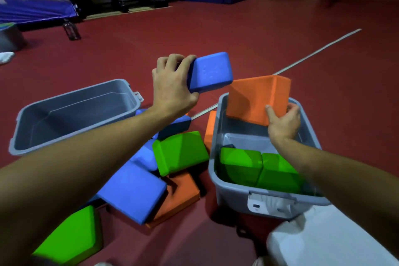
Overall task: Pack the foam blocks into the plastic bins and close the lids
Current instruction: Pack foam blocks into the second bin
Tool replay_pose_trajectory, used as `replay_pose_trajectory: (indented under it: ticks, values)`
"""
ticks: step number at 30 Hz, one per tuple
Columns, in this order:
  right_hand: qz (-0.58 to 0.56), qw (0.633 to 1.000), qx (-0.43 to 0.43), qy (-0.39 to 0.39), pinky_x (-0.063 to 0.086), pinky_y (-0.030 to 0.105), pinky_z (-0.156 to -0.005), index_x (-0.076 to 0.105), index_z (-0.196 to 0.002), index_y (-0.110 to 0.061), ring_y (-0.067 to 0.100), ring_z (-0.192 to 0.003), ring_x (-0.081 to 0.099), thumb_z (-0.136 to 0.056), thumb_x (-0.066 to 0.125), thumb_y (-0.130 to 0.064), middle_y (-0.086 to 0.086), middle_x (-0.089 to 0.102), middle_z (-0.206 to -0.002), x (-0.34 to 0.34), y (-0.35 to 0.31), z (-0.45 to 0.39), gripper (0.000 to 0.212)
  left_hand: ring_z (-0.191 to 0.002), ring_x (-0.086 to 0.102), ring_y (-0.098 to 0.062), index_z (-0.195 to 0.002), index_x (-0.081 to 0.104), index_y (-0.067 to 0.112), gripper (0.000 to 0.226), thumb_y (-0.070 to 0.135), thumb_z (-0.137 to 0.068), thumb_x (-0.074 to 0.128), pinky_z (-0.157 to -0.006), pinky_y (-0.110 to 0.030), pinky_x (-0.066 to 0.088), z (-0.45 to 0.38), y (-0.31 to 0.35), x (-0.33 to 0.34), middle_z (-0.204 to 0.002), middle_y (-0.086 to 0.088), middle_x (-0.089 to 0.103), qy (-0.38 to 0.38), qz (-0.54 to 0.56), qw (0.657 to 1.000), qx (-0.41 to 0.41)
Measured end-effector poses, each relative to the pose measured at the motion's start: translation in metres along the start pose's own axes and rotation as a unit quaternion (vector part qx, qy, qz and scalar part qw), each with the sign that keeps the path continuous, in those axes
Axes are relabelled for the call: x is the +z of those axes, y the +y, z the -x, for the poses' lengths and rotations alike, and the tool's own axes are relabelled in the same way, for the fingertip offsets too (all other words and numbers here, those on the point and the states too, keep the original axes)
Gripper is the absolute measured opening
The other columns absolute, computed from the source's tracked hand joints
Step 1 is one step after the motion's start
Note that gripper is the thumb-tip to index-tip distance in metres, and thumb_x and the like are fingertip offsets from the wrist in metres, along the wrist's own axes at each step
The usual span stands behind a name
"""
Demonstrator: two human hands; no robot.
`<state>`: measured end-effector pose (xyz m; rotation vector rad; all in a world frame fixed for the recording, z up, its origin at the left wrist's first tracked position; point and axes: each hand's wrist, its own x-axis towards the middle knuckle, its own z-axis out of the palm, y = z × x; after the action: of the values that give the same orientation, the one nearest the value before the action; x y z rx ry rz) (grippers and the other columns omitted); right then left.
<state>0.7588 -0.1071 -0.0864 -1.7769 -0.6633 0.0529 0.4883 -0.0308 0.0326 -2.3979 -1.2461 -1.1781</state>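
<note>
- Your right hand pinches the near edge of an orange block, thumb on its front face and fingers curled behind; the block stands tilted in the far end of the right bin, its top poking above the rim.
- Your left hand grips a blue block, fingers curled over its left end and thumb underneath, held in the air just left of and beyond that bin's far-left corner.
- Two green blocks already stand side by side at the bin's near end, leaving open floor between them and the orange one.
- The blue block's long axis runs roughly across you, towards the bin; it lies to the right of your left hand, so that hand seems the one to carry it over the rim.
- Judging by the gap, the orange block probably needs to go down flat or upright first.
- Left of the bin lies the loose pile of blue, green and orange blocks; beyond it, the second bin sits empty.
- No lids are on either bin.
</note>
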Motion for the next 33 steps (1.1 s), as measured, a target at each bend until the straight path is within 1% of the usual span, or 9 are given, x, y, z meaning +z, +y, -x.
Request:
replay_pose_trajectory:
  ticks: [5, 10, 18, 21, 23, 26, 28, 30, 33]
  values:
    - [0.116, 0.990, -0.074, -0.035, 0.041, 0.043, -0.099, 0.049, -0.127, -0.003, 0.038, -0.115, 0.053, -0.079, 0.077, -0.035, 0.021, 0.053, -0.125, -0.031, 0.033, -0.023, 0.064, -0.106, 0.047, -0.030, -0.132, 0.055, 0.022, 0.073, 0.036, -0.061, 0.065, -0.085, -0.043, 0.045, 0.012, 0.028, 0.031, -0.119, -0.003, 0.054, -0.010, 0.067, 0.997, 0.023]
    - [0.249, 0.954, -0.129, -0.102, 0.040, 0.045, -0.095, 0.052, -0.127, -0.004, 0.042, -0.108, 0.052, -0.077, 0.078, -0.031, 0.023, 0.053, -0.119, -0.052, 0.062, -0.034, 0.063, -0.109, 0.047, -0.031, -0.135, 0.052, 0.020, 0.079, 0.033, -0.059, 0.069, -0.090, -0.044, 0.047, 0.021, 0.046, 0.075, -0.122, -0.004, 0.054, -0.074, 0.095, 0.992, 0.027]
    - [0.330, 0.900, -0.197, -0.207, 0.041, 0.048, -0.095, 0.049, -0.131, -0.001, 0.044, -0.105, 0.051, -0.080, 0.077, -0.030, 0.024, 0.052, -0.119, -0.074, 0.103, -0.059, 0.065, -0.112, 0.046, -0.033, -0.137, 0.049, 0.019, 0.082, 0.031, -0.058, 0.067, -0.094, -0.045, 0.046, 0.030, 0.051, 0.141, -0.126, -0.006, 0.054, -0.172, 0.100, 0.979, 0.042]
    - [0.357, 0.861, -0.254, -0.260, 0.040, 0.047, -0.097, 0.048, -0.134, 0.000, 0.043, -0.107, 0.051, -0.081, 0.076, -0.028, 0.023, 0.052, -0.122, -0.073, 0.117, -0.069, 0.066, -0.113, 0.046, -0.034, -0.138, 0.049, 0.015, 0.083, 0.027, -0.060, 0.073, -0.097, -0.043, 0.044, 0.038, 0.050, 0.164, -0.128, -0.008, 0.055, -0.208, 0.099, 0.972, 0.052]
    - [0.396, 0.821, -0.282, -0.298, 0.034, 0.050, -0.104, 0.043, -0.140, 0.001, 0.042, -0.118, 0.048, -0.084, 0.074, -0.029, 0.022, 0.050, -0.133, -0.070, 0.124, -0.075, 0.071, -0.115, 0.046, -0.033, -0.140, 0.048, 0.015, 0.084, 0.024, -0.061, 0.075, -0.101, -0.039, 0.040, 0.043, 0.049, 0.175, -0.131, -0.007, 0.055, -0.230, 0.100, 0.966, 0.057]
    - [0.482, 0.746, -0.297, -0.351, 0.016, 0.061, -0.113, 0.028, -0.152, -0.011, 0.030, -0.139, 0.030, -0.092, 0.060, -0.040, 0.008, 0.035, -0.153, -0.070, 0.136, -0.080, 0.074, -0.118, 0.045, -0.032, -0.141, 0.048, 0.017, 0.085, 0.020, -0.062, 0.078, -0.103, -0.036, 0.035, 0.051, 0.049, 0.190, -0.134, -0.006, 0.055, -0.255, 0.114, 0.959, 0.051]
    - [0.507, 0.713, -0.295, -0.386, 0.015, 0.057, -0.115, 0.021, -0.154, -0.015, 0.027, -0.143, 0.024, -0.096, 0.052, -0.042, 0.004, 0.028, -0.158, -0.071, 0.145, -0.084, 0.072, -0.121, 0.044, -0.033, -0.141, 0.047, 0.019, 0.085, 0.021, -0.062, 0.079, -0.106, -0.036, 0.033, 0.052, 0.049, 0.202, -0.137, -0.008, 0.053, -0.276, 0.120, 0.952, 0.053]
    - [0.494, 0.710, -0.296, -0.406, 0.021, 0.050, -0.116, 0.022, -0.154, -0.011, 0.031, -0.142, 0.027, -0.097, 0.052, -0.037, 0.010, 0.029, -0.158, -0.071, 0.152, -0.089, 0.070, -0.124, 0.043, -0.034, -0.142, 0.047, 0.021, 0.083, 0.024, -0.065, 0.081, -0.107, -0.037, 0.034, 0.052, 0.052, 0.214, -0.139, -0.010, 0.051, -0.307, 0.124, 0.942, 0.052]
    - [0.467, 0.717, -0.292, -0.427, 0.027, 0.048, -0.116, 0.029, -0.150, 0.000, 0.040, -0.137, 0.035, -0.097, 0.055, -0.029, 0.021, 0.035, -0.152, -0.065, 0.158, -0.095, 0.065, -0.128, 0.040, -0.035, -0.141, 0.047, 0.022, 0.079, 0.028, -0.070, 0.080, -0.109, -0.040, 0.035, 0.056, 0.057, 0.230, -0.141, -0.013, 0.047, -0.351, 0.119, 0.926, 0.077]
